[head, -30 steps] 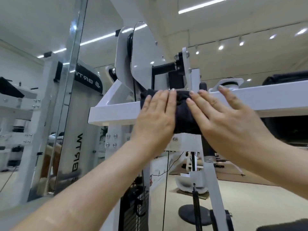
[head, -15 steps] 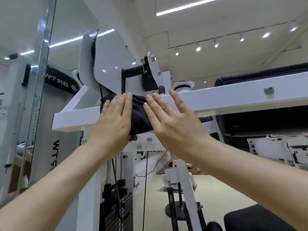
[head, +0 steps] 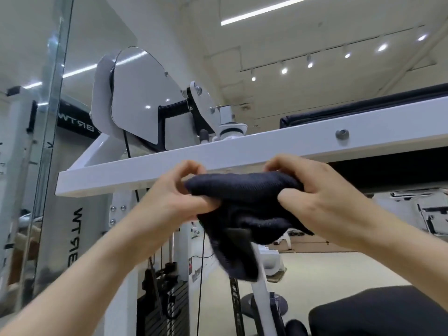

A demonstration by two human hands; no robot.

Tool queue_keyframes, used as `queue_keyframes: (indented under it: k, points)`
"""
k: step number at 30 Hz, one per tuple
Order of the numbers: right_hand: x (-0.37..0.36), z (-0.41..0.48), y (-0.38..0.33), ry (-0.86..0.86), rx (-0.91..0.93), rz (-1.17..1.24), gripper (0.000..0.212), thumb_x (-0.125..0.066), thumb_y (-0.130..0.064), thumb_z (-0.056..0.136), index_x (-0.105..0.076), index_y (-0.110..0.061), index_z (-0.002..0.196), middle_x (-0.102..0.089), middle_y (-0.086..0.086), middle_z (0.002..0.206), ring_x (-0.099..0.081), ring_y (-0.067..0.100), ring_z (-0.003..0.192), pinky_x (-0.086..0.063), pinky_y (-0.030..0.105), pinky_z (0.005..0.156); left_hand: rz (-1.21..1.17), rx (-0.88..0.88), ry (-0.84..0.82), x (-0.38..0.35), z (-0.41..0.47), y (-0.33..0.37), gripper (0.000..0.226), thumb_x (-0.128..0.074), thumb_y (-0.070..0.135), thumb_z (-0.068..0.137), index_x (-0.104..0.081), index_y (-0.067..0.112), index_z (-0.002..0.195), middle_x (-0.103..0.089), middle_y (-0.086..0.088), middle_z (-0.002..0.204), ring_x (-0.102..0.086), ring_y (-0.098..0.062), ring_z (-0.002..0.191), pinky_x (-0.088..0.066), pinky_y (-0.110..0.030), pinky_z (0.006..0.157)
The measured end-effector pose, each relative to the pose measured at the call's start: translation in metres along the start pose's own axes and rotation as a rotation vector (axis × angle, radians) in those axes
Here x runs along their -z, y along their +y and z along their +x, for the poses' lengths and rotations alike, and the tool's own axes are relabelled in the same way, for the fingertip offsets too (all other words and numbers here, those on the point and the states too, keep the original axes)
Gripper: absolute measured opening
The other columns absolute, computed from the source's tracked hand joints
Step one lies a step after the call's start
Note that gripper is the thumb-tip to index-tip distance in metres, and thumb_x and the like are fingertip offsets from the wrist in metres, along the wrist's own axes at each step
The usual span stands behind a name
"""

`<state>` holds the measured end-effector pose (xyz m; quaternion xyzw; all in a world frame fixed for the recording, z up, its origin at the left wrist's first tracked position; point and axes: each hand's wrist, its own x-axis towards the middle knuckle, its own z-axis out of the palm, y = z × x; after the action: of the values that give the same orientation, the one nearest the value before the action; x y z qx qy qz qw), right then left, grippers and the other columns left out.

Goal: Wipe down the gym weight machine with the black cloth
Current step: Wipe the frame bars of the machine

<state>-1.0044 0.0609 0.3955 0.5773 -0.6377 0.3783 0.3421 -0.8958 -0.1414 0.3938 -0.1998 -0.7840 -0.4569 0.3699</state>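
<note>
The white weight machine's horizontal beam (head: pixel 218 154) runs across the middle of the view, with a white cam plate (head: pixel 143 100) above it at the left. Just below the beam hangs the black cloth (head: pixel 242 209), bunched and drooping, clear of the metal. My left hand (head: pixel 177 197) pinches its left end with curled fingers. My right hand (head: pixel 315 197) grips its right end, thumb underneath. The cloth's lower flap hangs in front of a slanted white strut (head: pixel 263 299).
A black pad (head: pixel 363 110) lies on the beam at the right, and a black seat (head: pixel 378 311) sits at the bottom right. The weight stack and cables (head: pixel 164 299) stand below the beam. A mirrored panel (head: pixel 48 141) rises at the left.
Both hands were pressing the cloth flat against the beam; now they have pulled it off and down, and hold it bunched between them. The view has tilted upward.
</note>
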Motion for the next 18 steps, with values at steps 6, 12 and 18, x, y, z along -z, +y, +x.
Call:
queue_keyframes:
  k: [6, 12, 18]
  points:
    - [-0.028, -0.013, -0.003, 0.149, 0.019, 0.368, 0.031, -0.063, -0.008, 0.082, -0.045, -0.032, 0.093, -0.053, 0.002, 0.091, -0.056, 0.008, 0.068, -0.053, 0.032, 0.061, -0.074, 0.024, 0.298, -0.039, 0.003, -0.006, 0.019, -0.067, -0.004, 0.079, -0.061, 0.007, 0.093, -0.065, -0.005, 0.071, -0.057, -0.009, 0.053, -0.043, -0.019, 0.044]
    - [-0.048, -0.008, 0.024, 0.489, 0.383, -0.443, 0.031, -0.065, -0.005, 0.082, -0.051, -0.020, 0.105, -0.056, 0.015, 0.113, -0.057, 0.030, 0.093, -0.054, 0.041, 0.071, 0.193, -0.086, 0.096, -0.024, -0.002, 0.007, 0.033, -0.061, -0.003, 0.080, -0.070, 0.015, 0.107, -0.072, 0.002, 0.108, -0.065, -0.009, 0.107, -0.051, -0.025, 0.091]
    - [-0.035, 0.007, 0.061, 0.601, 0.631, -0.969, 0.013, -0.064, -0.009, 0.090, -0.071, -0.017, 0.098, -0.059, 0.012, 0.120, -0.049, 0.032, 0.108, -0.047, 0.043, 0.086, 0.948, -0.169, 0.197, -0.004, 0.089, 0.025, 0.038, -0.034, 0.046, 0.101, -0.052, 0.027, 0.129, -0.060, 0.000, 0.125, -0.054, -0.018, 0.114, -0.044, -0.034, 0.094]
